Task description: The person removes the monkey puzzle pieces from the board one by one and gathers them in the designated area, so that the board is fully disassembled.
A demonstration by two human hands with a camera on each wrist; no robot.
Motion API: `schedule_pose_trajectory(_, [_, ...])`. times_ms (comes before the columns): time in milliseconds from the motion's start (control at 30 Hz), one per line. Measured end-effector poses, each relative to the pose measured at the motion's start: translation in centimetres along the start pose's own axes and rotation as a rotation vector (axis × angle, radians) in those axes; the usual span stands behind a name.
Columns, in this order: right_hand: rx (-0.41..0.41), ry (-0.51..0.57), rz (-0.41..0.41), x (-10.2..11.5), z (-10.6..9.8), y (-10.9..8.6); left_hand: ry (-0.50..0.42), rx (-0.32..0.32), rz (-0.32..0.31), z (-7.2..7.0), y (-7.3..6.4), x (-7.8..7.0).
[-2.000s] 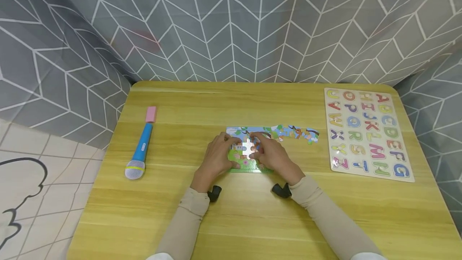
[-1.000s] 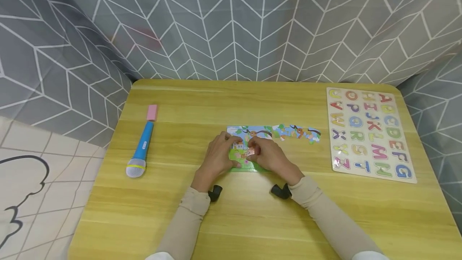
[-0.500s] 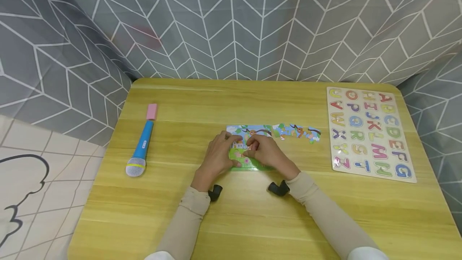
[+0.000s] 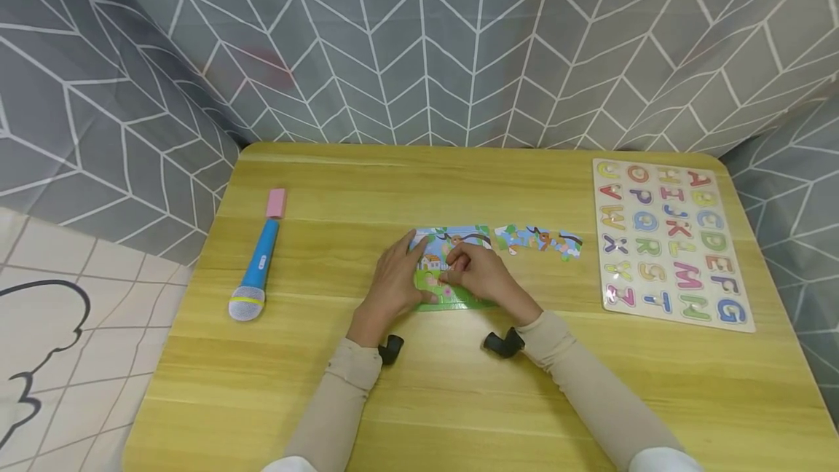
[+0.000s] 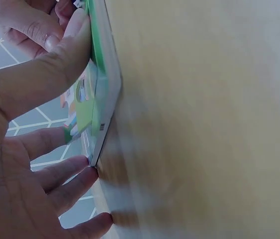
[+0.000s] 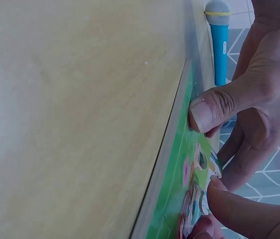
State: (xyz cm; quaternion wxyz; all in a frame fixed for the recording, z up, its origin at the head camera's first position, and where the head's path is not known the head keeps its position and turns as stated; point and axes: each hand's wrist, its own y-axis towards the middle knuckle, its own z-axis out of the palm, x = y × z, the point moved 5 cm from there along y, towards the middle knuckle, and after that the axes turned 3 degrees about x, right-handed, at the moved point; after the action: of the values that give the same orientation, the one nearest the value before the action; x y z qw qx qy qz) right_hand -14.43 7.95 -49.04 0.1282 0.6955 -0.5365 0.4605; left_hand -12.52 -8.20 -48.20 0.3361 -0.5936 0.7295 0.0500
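A small picture jigsaw puzzle (image 4: 452,304) lies mid-table, with a tree branch, a house and green grass. My left hand (image 4: 393,275) rests along its left side, thumb pressing the near green border and the other fingers spread, fairly straight, at the edge. In the left wrist view a puzzle piece (image 5: 83,112) tilts up near my left index fingertip. My right hand (image 4: 483,274) bends over the puzzle's right half and pinches a puzzle piece (image 6: 202,201) between thumb and finger, low over the picture. That hand hides much of the right half.
Several joined puzzle pieces (image 4: 542,239) lie right of the puzzle. An alphabet board (image 4: 671,242) stands further right on the table. At the left are a blue toy microphone (image 4: 254,272) and a pink block (image 4: 276,202). A grey patterned curtain (image 4: 419,57) hangs behind.
My right hand has brought a piece over the bright gap in the puzzle's middle. My left index finger has lifted off the house, and the puzzle has turned slightly away from the joined pieces.
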Motion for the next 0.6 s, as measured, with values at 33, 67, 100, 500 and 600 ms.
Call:
schedule_pose_trajectory(33, [-0.003,0.0,0.001,0.0,0.0,0.0,0.002,0.0,0.002,0.0,0.0,0.0])
schedule_pose_trajectory(67, [-0.007,-0.003,-0.004,0.1,0.0,0.0,0.003,-0.001,0.002,0.0,0.0,0.0])
schedule_pose_trajectory(100, [-0.011,-0.004,-0.005,0.1,0.0,-0.1,0.003,-0.001,0.002,0.0,0.0,0.0])
schedule_pose_trajectory(500, [0.002,0.005,-0.069,0.9,0.2,-0.6,0.016,0.001,0.008,-0.1,-0.1,0.0])
schedule_pose_trajectory(600, [0.003,0.024,-0.098,1.0,0.3,-0.7,0.009,0.008,0.002,-0.1,-0.1,0.0])
